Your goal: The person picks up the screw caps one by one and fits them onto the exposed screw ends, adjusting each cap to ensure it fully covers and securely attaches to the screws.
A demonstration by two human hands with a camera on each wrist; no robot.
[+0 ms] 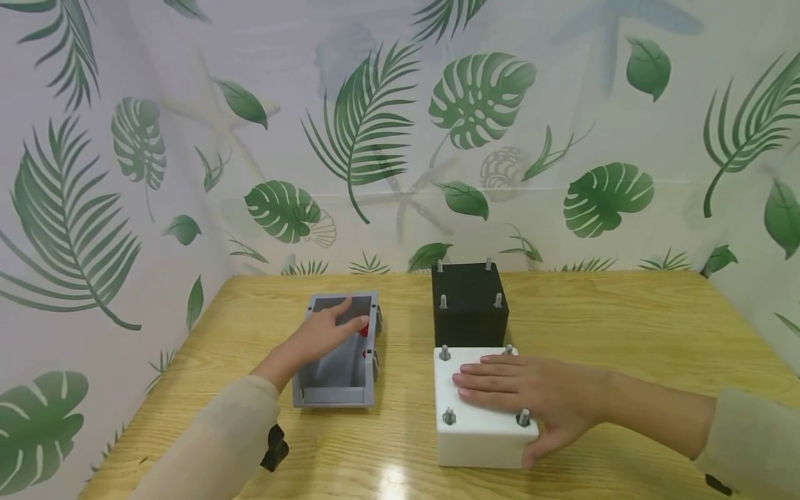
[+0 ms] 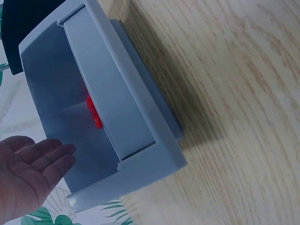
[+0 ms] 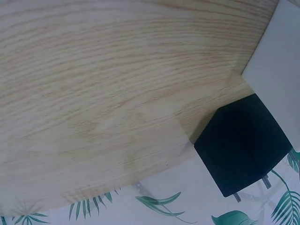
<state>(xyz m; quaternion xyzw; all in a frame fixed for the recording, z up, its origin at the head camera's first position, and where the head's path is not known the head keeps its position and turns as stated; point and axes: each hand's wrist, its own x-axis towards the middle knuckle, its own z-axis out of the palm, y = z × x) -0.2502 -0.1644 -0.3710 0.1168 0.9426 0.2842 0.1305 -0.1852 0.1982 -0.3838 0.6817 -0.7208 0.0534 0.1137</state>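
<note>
My left hand (image 1: 321, 335) reaches over a grey plastic bin (image 1: 333, 396) on the left part of the table, fingers extended and holding nothing. Small red pieces (image 2: 93, 112) lie inside the bin; their kind cannot be made out. In the left wrist view the left hand (image 2: 35, 171) hovers by the bin's open side, palm showing. Flat on top of a white block (image 1: 484, 444) rests my right hand (image 1: 550, 392), its thumb down along the near right side. Metal bolts stick up near the block's corners. The right wrist view does not show the right hand.
Directly behind the white block stands a black block (image 1: 470, 326) with similar bolts on top. Both sit on a wood-grain table (image 1: 625, 326). A leaf-patterned sheet (image 1: 387, 139) hangs along the back and sides.
</note>
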